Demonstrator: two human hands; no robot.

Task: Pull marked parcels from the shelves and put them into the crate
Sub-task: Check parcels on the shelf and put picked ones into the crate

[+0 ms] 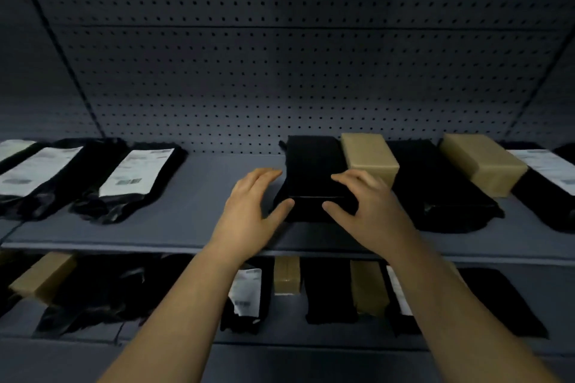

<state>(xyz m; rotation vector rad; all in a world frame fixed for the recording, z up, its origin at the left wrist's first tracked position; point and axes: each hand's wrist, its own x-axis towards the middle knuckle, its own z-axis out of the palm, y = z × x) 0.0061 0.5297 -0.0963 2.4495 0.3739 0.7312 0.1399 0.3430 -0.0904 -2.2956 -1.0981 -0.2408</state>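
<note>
In mid-frame on the upper shelf [202,196] we see one black parcel [314,165], its long axis running from the shelf's front edge back toward the pegboard [280,87]. Our left hand [249,205] is spread along its left side, thumb at the front corner. Our right hand [367,205] arches over its right edge; we cannot tell if it grips. Two tan boxes [370,158] sit to the right, and three lower tan boxes [43,277] sit below.

The scene is being lit dimly; the grey perforated metal back panel [295,78] is being brightened faintly at its middle and darkened toward the corners. The grey shelf edge [124,247] is being bowed by wide-angle distortion, and white paper labels [137,171] are being blurred
</note>
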